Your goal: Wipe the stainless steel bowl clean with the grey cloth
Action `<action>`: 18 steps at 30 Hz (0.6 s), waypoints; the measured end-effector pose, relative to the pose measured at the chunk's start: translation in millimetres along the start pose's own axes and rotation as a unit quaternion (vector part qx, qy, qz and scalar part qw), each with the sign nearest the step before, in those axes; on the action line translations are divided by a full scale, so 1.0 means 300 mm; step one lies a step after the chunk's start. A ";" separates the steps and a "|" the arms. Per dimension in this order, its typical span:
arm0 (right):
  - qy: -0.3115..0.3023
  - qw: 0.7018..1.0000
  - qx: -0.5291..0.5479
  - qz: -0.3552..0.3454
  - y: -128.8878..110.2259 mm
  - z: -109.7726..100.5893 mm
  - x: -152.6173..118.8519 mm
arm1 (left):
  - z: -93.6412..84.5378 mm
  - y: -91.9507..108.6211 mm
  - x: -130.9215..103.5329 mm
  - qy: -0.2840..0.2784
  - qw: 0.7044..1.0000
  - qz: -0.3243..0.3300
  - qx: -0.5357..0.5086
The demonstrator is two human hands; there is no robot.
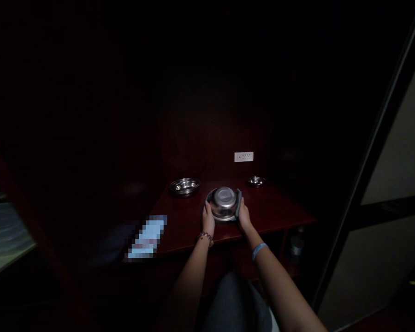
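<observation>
An upside-down steel bowl [224,203] is held between my two hands over the dark red tabletop [186,226]. My left hand [208,218] grips its left rim. On the right side, my right hand [242,214] holds the bowl through a grey cloth [239,203]. The cloth also shows along the bowl's lower edge. Shiny steel dishes [185,186] rest on the tabletop at the back left, and a smaller steel bowl [256,181] sits at the back right.
A white socket panel [244,157] is on the back wall. A pixelated bright object [148,237] lies at the left front edge. Stacked plates [7,228] stand at the far left. A bottle-like container [296,244] is under the tabletop at the right.
</observation>
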State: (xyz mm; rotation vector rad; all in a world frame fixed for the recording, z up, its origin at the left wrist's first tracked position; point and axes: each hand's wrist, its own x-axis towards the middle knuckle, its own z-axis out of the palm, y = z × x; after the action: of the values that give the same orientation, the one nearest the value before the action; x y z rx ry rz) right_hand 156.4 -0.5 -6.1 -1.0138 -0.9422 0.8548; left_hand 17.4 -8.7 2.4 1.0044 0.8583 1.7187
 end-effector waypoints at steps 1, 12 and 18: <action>0.019 1.000 0.001 -0.003 0.005 -0.003 0.005 | 0.004 0.005 -0.007 -0.009 0.999 0.005 0.031; 0.070 0.993 0.094 0.021 -0.001 -0.009 0.003 | 0.037 0.065 -0.056 -0.110 0.992 -0.042 0.046; 0.049 0.994 0.098 0.010 -0.034 -0.009 -0.024 | 0.042 0.066 -0.061 -0.191 0.977 -0.082 0.048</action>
State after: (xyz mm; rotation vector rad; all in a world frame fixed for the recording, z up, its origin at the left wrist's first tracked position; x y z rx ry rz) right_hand 157.7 -10.8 1.2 -0.8881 -0.7512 0.8880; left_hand 25.6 -30.9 20.5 1.2427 0.7529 1.2991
